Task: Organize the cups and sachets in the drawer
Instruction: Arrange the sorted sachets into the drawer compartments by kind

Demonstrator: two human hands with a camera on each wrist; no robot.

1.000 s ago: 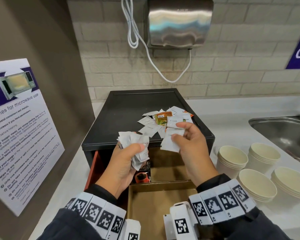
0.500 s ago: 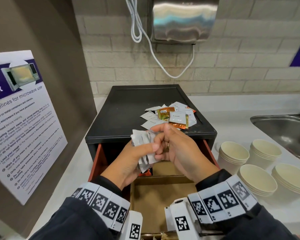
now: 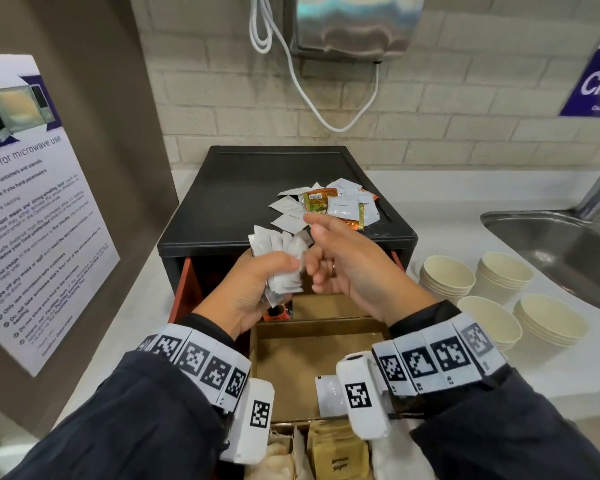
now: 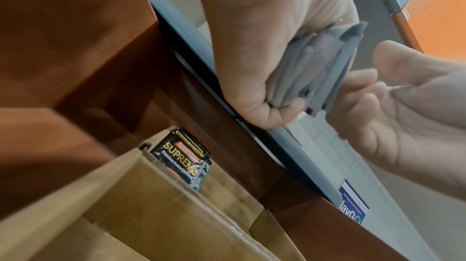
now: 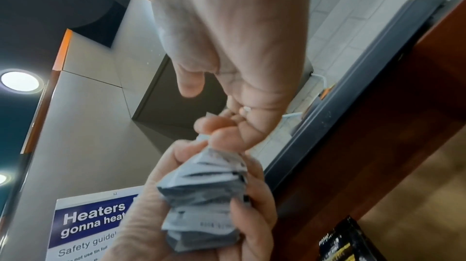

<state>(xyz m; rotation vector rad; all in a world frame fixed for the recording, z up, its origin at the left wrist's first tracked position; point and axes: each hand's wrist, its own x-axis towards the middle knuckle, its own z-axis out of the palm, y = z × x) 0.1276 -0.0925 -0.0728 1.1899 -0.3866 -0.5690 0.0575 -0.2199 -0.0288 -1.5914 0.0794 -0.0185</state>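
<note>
A tiled kitchenette wall with a steel hand dryer [image 3: 355, 26] backs a white counter [image 3: 551, 368] where a person sorts supplies at a black drawer unit [image 3: 250, 202]. The left hand [image 3: 246, 292] grips a fanned bundle of white sachets [image 3: 281, 268] above the pulled-out drawer [image 3: 312, 368], fingers and thumb curled round it; the right hand [image 3: 354, 271] sits just beside the bundle with fingers loosely curled, and whether it pinches a sachet edge or holds nothing cannot be told. The job looks partway done: a mixed heap of loose sachets [image 3: 329, 207] lies on the unit's top near its right edge, while four stacks of paper cups [image 3: 492, 296] stand on the counter between the unit and the sink [image 3: 568, 251], none yet in the drawer. Inside, a dark coffee sachet [image 4: 184, 163] leans at a rear divider, brown sugar packets [image 3: 336, 455] fill a front section, and the middle cardboard compartment is mostly bare. Room is tight under the unit's front lip, directly behind both hands; the open drawer below offers clear space for lowering the bundle
</note>
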